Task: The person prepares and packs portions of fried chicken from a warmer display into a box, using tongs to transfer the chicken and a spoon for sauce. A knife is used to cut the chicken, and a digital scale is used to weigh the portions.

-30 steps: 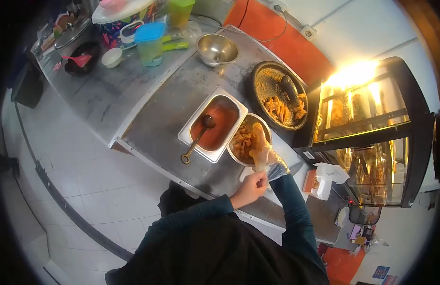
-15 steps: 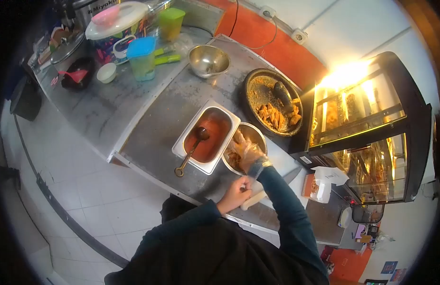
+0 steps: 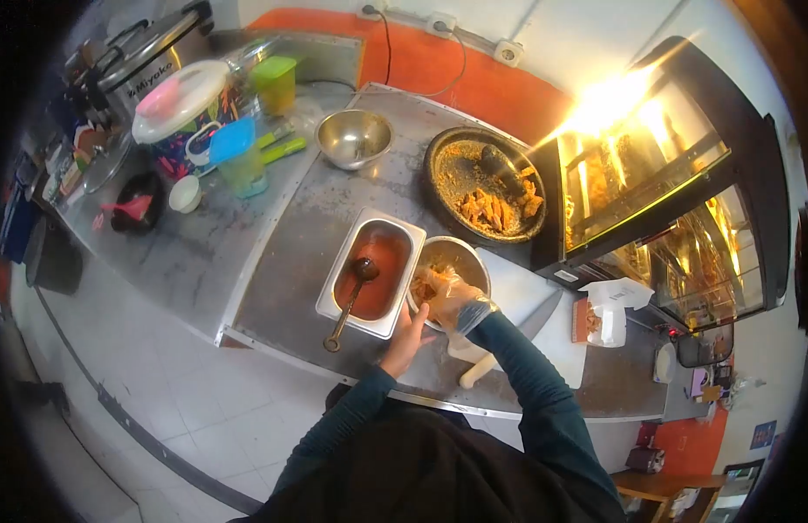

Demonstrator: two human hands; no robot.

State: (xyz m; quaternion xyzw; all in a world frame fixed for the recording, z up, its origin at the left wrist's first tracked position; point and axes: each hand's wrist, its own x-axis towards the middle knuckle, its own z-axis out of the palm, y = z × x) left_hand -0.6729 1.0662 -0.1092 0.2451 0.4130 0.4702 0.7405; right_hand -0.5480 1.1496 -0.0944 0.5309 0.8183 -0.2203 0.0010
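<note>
A metal bowl (image 3: 482,260) holds brown shredded meat (image 3: 432,275). My right hand (image 3: 454,298), in a clear plastic glove, reaches into it with the fingers closed around some of the meat; the fingertips are partly hidden. Bare, my left hand (image 3: 406,340) is at the bowl's near left side, fingers stretched and thumb apart, close to or touching the rim. Left of the bowl stands a rectangular steel pan (image 3: 325,301) of red sauce (image 3: 388,260), with a ladle (image 3: 347,315) resting in it.
Behind the bowl sits a stone mortar (image 3: 434,187) with a pestle (image 3: 501,170) and fried pieces. A knife (image 3: 540,317) lies on the white cutting board (image 3: 561,349). A lit display case (image 3: 561,253) stands right, an open paper box (image 3: 606,322) before it. An empty steel bowl (image 3: 354,139) is farther back.
My left hand has left my right wrist area, opened and moved left to the bowl's side. My right hand remains in the bowl. The camera view has shifted.
</note>
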